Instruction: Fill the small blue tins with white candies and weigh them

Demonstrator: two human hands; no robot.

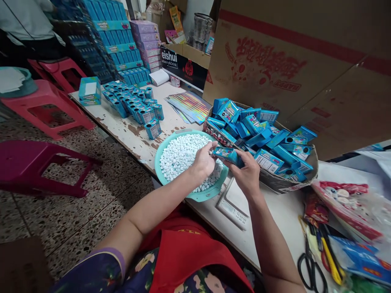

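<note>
My right hand (248,171) is closed around a small blue candy box (226,153), held lying on its side above the right part of the basin. My left hand (205,160) is at the box's left end, its fingers curled, with a few small white candies (210,153) at the fingertips. Below lies a turquoise basin (158,165) heaped with white candies (180,156). To the right of the basin, partly under my right hand, sits a white digital scale (233,203). A carton (271,179) full of blue boxes (265,160) stands just behind my right hand.
Rows of blue boxes (131,99) stand on the table's left part, beside shiny printed sheets (187,105). Scissors (310,260) and a yellow cutter (331,260) lie at the right. Large cardboard (275,61) rises behind. Stools (45,101) and another person (27,28) are left.
</note>
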